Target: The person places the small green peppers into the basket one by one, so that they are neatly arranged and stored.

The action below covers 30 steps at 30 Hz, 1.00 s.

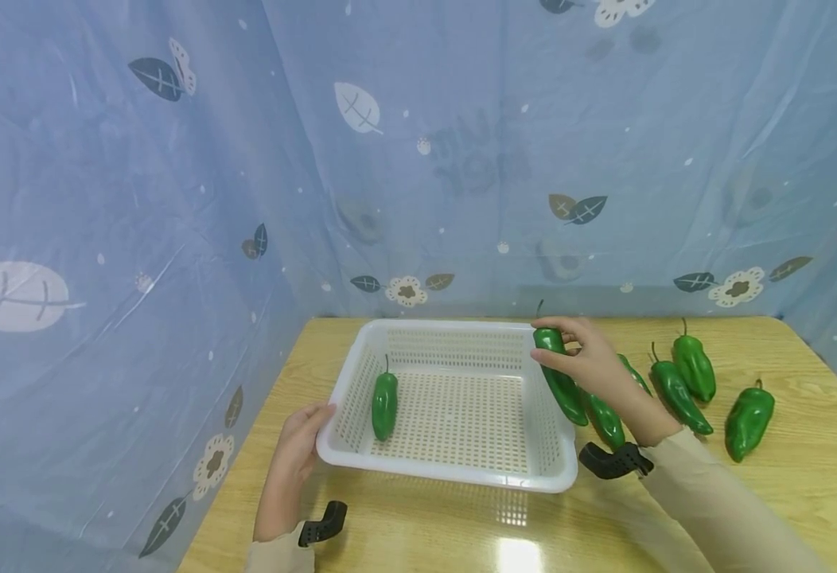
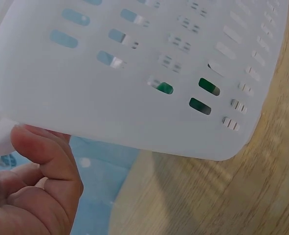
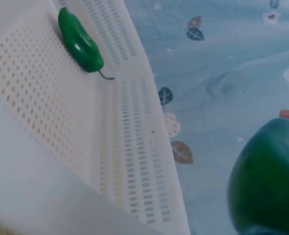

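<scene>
A white perforated plastic basket (image 1: 454,475) sits on the wooden table. One long green pepper (image 1: 385,406) lies inside it near the left wall, stem toward the back. My left hand (image 1: 300,442) pinches the basket's left rim; in the left wrist view the thumb (image 2: 34,144) is at the rim's edge. Over the right wall, my right hand (image 1: 597,366) holds another green pepper (image 1: 558,386) near its stem end, between thumb and fingers, its tip slanting down to the right. That pepper looms blurred (image 3: 269,181) at the right of the right wrist view.
Right of the basket lie several more green peppers: one (image 1: 606,422) partly behind my right forearm, a curved one (image 1: 676,396), one farther back (image 1: 694,368) and a stubby one (image 1: 749,420). A blue patterned curtain (image 1: 461,223) hangs behind and to the left of the table.
</scene>
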Motion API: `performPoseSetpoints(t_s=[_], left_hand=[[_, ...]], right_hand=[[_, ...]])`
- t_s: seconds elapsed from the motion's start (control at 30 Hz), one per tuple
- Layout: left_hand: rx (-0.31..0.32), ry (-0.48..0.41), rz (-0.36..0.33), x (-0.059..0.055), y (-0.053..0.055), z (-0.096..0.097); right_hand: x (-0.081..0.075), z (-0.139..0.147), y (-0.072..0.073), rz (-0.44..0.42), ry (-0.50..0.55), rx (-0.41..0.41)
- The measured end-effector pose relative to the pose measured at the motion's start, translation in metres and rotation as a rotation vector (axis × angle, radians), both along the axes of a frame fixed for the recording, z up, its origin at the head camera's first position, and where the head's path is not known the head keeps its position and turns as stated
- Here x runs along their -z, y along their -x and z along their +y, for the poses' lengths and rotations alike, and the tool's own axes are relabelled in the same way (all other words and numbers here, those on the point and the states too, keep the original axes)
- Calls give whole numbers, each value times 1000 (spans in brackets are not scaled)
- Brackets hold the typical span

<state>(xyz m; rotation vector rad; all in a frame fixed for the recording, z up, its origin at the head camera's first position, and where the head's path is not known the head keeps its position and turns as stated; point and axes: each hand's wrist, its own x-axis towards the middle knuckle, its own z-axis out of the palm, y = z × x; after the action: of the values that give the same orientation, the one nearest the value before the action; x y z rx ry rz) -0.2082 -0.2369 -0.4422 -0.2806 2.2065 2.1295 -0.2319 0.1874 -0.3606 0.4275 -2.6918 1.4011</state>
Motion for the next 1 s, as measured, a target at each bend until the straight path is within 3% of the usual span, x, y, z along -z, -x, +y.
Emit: performPoseSetpoints(t_s=[0.3, 0.7, 1.0], left_hand=[[-14, 10, -4, 1, 0, 1], [-29, 23, -31, 1, -2, 1], [-6, 20, 19, 1, -2, 0]], right_hand=[[-1, -21, 18, -34, -11, -16], [7, -56, 42, -177, 144, -24], [16, -81, 53, -233, 166, -19]])
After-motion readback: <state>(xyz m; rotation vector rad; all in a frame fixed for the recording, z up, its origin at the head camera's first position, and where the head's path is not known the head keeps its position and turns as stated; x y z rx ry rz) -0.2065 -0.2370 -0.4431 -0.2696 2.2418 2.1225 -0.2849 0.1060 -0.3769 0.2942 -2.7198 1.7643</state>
